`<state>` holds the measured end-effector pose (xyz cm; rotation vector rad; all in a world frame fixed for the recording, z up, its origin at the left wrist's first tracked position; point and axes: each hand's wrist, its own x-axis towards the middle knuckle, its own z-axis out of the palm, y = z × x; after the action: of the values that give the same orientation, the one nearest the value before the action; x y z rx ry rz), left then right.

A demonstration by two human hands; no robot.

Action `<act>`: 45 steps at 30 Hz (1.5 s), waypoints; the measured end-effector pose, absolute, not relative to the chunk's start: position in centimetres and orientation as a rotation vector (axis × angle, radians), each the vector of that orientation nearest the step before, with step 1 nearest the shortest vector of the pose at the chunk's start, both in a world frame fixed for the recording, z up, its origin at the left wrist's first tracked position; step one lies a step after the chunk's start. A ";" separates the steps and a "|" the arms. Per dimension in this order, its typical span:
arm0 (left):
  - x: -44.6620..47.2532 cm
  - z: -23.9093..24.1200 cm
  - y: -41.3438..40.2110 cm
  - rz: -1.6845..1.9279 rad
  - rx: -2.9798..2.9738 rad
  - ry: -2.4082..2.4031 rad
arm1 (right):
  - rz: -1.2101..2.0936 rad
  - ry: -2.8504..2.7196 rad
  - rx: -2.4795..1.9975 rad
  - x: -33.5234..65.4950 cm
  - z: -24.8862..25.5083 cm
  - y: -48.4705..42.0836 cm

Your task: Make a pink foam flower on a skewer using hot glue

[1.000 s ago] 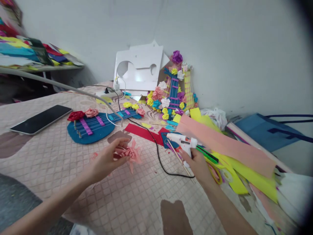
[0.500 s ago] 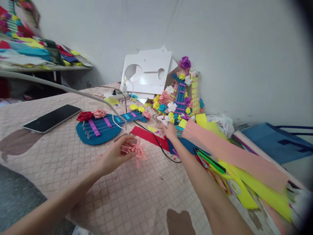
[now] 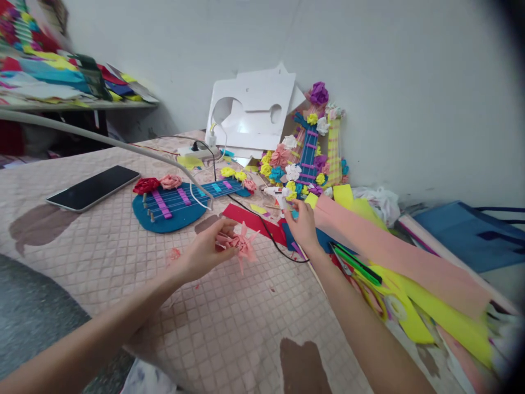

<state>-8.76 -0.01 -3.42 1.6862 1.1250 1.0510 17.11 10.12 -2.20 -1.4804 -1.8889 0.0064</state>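
My left hand (image 3: 213, 243) pinches a pink crepe paper flower (image 3: 243, 245) by its base, with loose petals sticking out to the right. My right hand (image 3: 302, 221) is just right of a white glue gun (image 3: 277, 192); its fingers are slightly apart and seem to hold nothing. The glue gun stands among scraps, nozzle towards the left. Beyond my left hand lies a blue guitar-shaped craft (image 3: 174, 210) with strings, purple strips and paper flowers. A red paper strip (image 3: 254, 221) lies between my hands.
Flower-covered craft guitars (image 3: 308, 156) lean on the wall beside white cut-out boards (image 3: 252, 109). A phone (image 3: 94, 187) lies left. A pale cable (image 3: 102, 140) crosses the view; a black cord (image 3: 274, 250) runs over the table. Pink paper (image 3: 394, 254), a green cutter (image 3: 361, 266) and scissors (image 3: 375, 301) lie right.
My right hand has let go of the glue gun and drawn back a little to the right. The left hand still holds the pink flower. The view has shifted slightly.
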 end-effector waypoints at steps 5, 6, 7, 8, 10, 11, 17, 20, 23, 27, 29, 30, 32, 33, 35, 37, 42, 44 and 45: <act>-7.3 -2.9 0.2 1.011 1.749 1.145 | 0.139 -1.980 -1.150 15.6 -0.4 3.9; -7.0 -2.7 0.2 1.007 1.764 1.150 | 0.152 -2.012 -1.086 15.1 0.0 2.7; -6.7 -2.6 0.3 1.002 1.775 1.149 | 0.172 -2.053 -1.033 14.7 0.3 1.6; -6.4 -2.5 0.2 1.000 1.782 1.138 | 0.191 -2.089 -0.998 14.3 0.5 0.7; -5.8 -2.4 0.2 0.998 1.790 1.108 | 0.224 -2.168 -0.956 13.8 0.7 -0.4; -5.6 -2.4 0.1 1.000 1.792 1.096 | 0.236 -2.204 -0.941 13.7 0.6 -0.7; -5.5 -2.5 0.5 0.991 1.819 1.117 | 0.252 -2.179 -0.869 15.5 -0.3 -1.5; -6.0 -2.4 1.2 0.983 1.837 1.144 | 0.313 -1.974 -0.984 17.8 -1.1 -2.3; -6.3 -2.2 2.0 0.986 1.845 1.171 | 0.420 -1.685 -1.178 19.9 -2.1 -3.1; -5.7 -2.0 1.9 0.978 1.871 1.162 | 0.560 -1.495 -1.264 21.1 -2.9 -3.5; -4.8 -1.8 1.5 0.964 1.887 1.125 | 0.622 -1.476 -1.265 20.9 -2.9 -3.5; -4.3 -1.6 1.3 0.953 1.893 1.106 | 0.644 -1.479 -1.267 20.7 -2.9 -3.4; -3.2 -1.4 1.1 0.928 1.903 1.070 | 0.662 -1.504 -1.279 20.2 -2.7 -3.3; -2.7 -1.3 1.2 0.912 1.909 1.053 | 0.658 -1.518 -1.283 19.9 -2.7 -3.3; -1.9 -1.2 1.5 0.880 1.922 1.020 | 0.633 -1.544 -1.280 19.5 -2.6 -3.2; -1.4 -1.2 2.0 0.842 1.921 0.983 | 0.608 -1.580 -1.263 19.2 -2.6 -3.2; -1.5 -1.6 2.9 0.809 1.852 0.948 | 0.605 -1.595 -1.259 19.3 -2.8 -3.3; -1.7 -1.8 2.9 0.820 1.850 0.960 | 0.602 -1.543 -1.284 19.4 -2.8 -3.2; -1.8 -2.0 2.8 0.816 1.857 0.961 | 0.591 -1.514 -1.299 19.4 -2.8 -3.1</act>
<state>-1.82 2.76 -1.99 1.8569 0.9606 0.8162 19.36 -3.13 -2.81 -1.2986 -1.5135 0.5908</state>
